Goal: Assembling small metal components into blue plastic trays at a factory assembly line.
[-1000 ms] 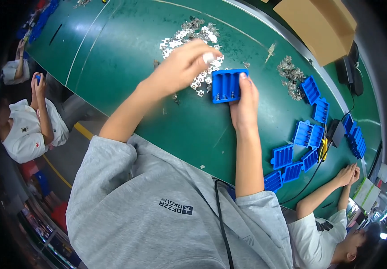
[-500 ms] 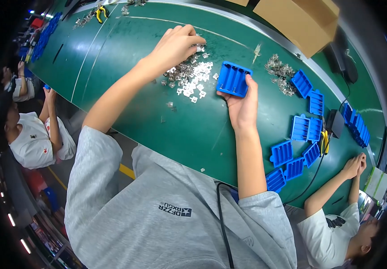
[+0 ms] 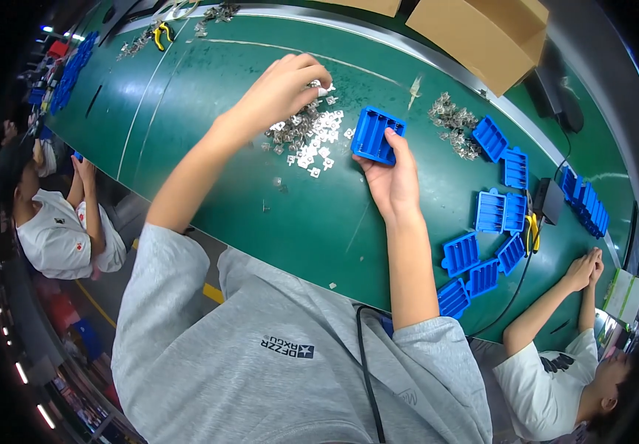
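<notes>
My right hand (image 3: 392,185) grips a blue plastic battery holder (image 3: 372,140) from its near end, thumb lying over the front of its slots. My left hand (image 3: 284,87) is bent down at the far edge of a pile of small silvery metal contacts (image 3: 310,140). Thumb and fingers are pinched together there, with a bright metal contact (image 3: 324,89) showing at the tips. The undersides of the left fingers are hidden. The holder stands just right of the pile, apart from the left hand.
More blue battery holders (image 3: 490,212) lie to the right, beside another heap of contacts (image 3: 452,118). Yellow-handled pliers (image 3: 532,234), a black cable and a stacked row of holders (image 3: 587,206) are farther right. A cardboard box (image 3: 482,44) stands behind. Co-workers sit at both sides.
The view has shifted slightly. My right thumb has moved from the holder's edge inward over its slots, and the holder is turned a little. My left hand remains by the pile, slightly nearer.
</notes>
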`<state>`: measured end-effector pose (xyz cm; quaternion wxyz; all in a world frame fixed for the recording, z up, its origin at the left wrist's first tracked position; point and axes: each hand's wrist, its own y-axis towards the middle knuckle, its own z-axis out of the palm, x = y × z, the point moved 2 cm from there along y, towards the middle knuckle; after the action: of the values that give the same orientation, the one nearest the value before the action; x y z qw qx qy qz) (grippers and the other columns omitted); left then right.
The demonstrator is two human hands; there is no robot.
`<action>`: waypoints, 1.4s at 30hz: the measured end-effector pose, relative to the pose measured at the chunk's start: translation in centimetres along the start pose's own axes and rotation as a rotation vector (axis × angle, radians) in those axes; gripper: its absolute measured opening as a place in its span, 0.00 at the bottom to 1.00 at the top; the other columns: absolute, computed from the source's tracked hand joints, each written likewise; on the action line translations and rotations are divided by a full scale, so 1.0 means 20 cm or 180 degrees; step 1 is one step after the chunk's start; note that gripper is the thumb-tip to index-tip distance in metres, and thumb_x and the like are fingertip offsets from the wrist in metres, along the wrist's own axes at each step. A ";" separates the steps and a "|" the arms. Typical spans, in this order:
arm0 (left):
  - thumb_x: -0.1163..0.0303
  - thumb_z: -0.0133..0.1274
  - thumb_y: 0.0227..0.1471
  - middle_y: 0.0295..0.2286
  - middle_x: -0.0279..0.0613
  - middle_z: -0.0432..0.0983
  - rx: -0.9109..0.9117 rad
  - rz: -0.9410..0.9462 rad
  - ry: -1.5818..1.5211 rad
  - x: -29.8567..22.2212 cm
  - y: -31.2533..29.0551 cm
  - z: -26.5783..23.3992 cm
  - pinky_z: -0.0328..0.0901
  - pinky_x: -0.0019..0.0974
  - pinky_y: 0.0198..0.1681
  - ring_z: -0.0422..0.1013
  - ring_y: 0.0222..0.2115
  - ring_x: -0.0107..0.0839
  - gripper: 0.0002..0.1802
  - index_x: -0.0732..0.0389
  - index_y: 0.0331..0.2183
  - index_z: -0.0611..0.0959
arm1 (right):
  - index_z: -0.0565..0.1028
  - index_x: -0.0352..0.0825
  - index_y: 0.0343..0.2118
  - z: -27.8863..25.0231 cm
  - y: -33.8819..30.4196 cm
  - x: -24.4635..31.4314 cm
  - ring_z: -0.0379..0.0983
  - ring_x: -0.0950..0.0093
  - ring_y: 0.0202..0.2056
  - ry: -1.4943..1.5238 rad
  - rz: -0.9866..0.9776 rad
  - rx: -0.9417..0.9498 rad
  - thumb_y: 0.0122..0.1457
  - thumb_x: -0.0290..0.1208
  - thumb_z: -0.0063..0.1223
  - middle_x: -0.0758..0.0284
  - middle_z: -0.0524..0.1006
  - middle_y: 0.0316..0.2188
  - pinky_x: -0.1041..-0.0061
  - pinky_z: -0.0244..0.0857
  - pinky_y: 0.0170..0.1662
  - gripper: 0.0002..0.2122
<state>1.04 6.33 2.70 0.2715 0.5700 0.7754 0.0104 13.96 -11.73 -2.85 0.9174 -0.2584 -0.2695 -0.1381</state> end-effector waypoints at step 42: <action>0.80 0.48 0.53 0.38 0.43 0.74 -0.1039 -0.0382 -0.1205 -0.21 -0.22 0.11 0.64 0.34 0.45 0.70 0.41 0.35 0.09 0.64 0.38 0.75 | 0.66 0.26 0.49 0.10 -0.03 -0.09 0.76 0.69 0.40 -0.1150 -0.0021 0.0535 0.64 0.37 0.44 0.58 0.75 0.41 0.68 0.74 0.42 0.18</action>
<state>-0.91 0.35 1.15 0.5004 0.4634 0.7312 0.0124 11.46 -10.93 -2.11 0.8720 -0.2006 -0.4411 -0.0694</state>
